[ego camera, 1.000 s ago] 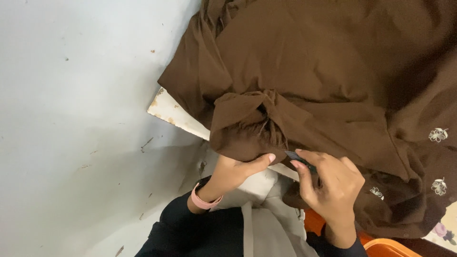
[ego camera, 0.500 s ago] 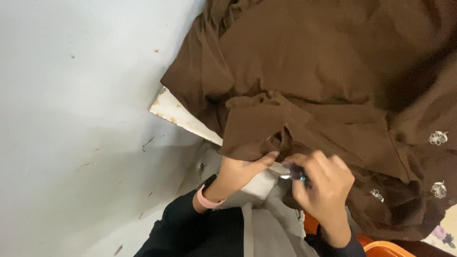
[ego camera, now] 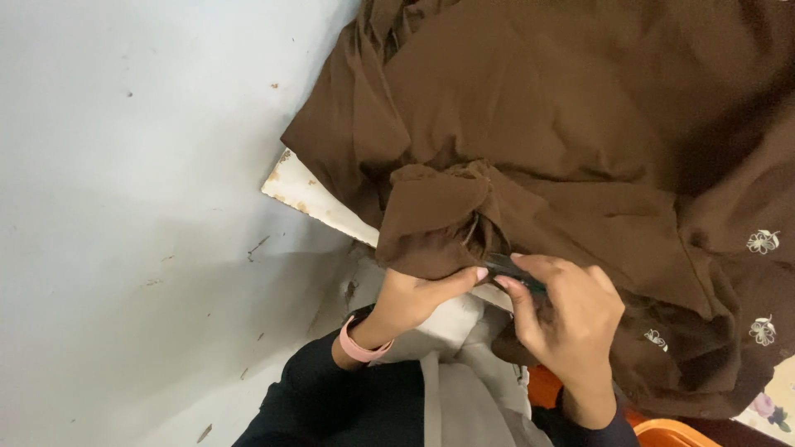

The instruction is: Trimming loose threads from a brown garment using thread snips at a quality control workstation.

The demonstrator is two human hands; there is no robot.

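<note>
Pale grey painted floor across the left half of the frame, scuffed and speckled. Nearest, at bottom centre: black sleeves, a pink band on the left wrist [ego camera: 361, 348], light grey cloth over the lap [ego camera: 451, 372], an orange plastic rim [ego camera: 662, 432] at lower right. Left hand [ego camera: 418, 300] pinching the bunched fold of the large dark brown cloth garment [ego camera: 580, 124] between thumb and fingers, just right of centre. Right hand [ego camera: 571, 319] closed around a small dark slim tool [ego camera: 507, 266], tip touching the same fold; kind of tool too small to tell. Brown garment spreading over the whole upper right: soft, limp, light, likely to slide and crease, best gripped by a gathered fold or hem. Small white embroidered flowers [ego camera: 763, 241] at right edge. White chipped board corner [ego camera: 310, 194] poking out beneath. No packages, labels or signs in sight.
</note>
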